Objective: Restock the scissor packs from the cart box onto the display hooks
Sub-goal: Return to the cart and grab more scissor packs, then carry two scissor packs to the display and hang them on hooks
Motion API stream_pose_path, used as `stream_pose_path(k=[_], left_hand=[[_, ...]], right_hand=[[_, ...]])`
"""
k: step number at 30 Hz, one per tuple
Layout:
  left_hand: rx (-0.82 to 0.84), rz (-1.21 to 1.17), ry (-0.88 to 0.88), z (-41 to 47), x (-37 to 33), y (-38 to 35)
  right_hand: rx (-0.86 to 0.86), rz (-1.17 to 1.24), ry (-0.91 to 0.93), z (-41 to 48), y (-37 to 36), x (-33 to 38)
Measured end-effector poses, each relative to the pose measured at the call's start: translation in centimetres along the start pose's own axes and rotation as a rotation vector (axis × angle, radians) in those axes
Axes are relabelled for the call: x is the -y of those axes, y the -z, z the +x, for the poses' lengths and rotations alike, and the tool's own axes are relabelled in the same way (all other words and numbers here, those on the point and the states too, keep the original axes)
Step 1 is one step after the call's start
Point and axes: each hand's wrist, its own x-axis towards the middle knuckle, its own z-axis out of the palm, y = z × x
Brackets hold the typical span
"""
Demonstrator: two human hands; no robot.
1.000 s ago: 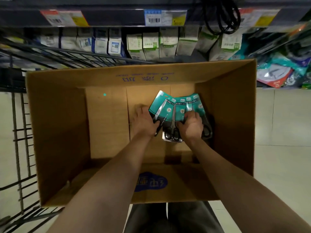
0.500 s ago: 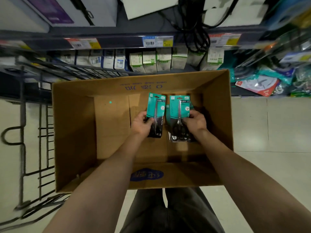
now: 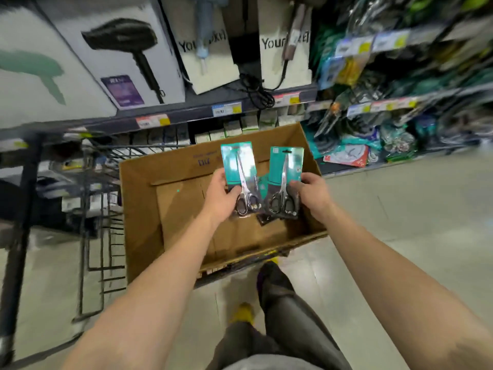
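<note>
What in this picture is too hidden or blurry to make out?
Head view only:
- Display hooks: motion blur; no free hook discernible.
- Pack print: too small on left pack and right pack.
- Packs left in the box: mostly hidden behind both held packs.

Both forearms are bare to the edge of the view; no sleeves are seen. The left hand [image 3: 222, 200] and right hand [image 3: 312, 193] are ungloved and carry no rings. Dark grey trousers [image 3: 288, 316] are worn, with yellow shoes [image 3: 241, 313] below.
</note>
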Motion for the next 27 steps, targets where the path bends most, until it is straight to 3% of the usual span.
stream_pose_path(k=[6,12,20,27], left_hand=[[0.138,0.065,-0.200,-4.5,-6.7,-2.0],[0.304,0.111,-0.374,-7.6,-14.3,-9.1],[0.520,0.163,-0.509,-10.5,-23.0,-27.0],[0.609,0.119,-0.550,-13.7,-30.6,-45.3]], right_hand=[[-0.169,0.012,0.128,-7.2,7.8,2.3],[-0.314,0.106,0.186,-11.2,18.0,3.3],[-0.543,0.200,0.209,-12.8,37.0,1.2],[-0.625,0.245,0.193,-12.4,56.4,-1.3]])
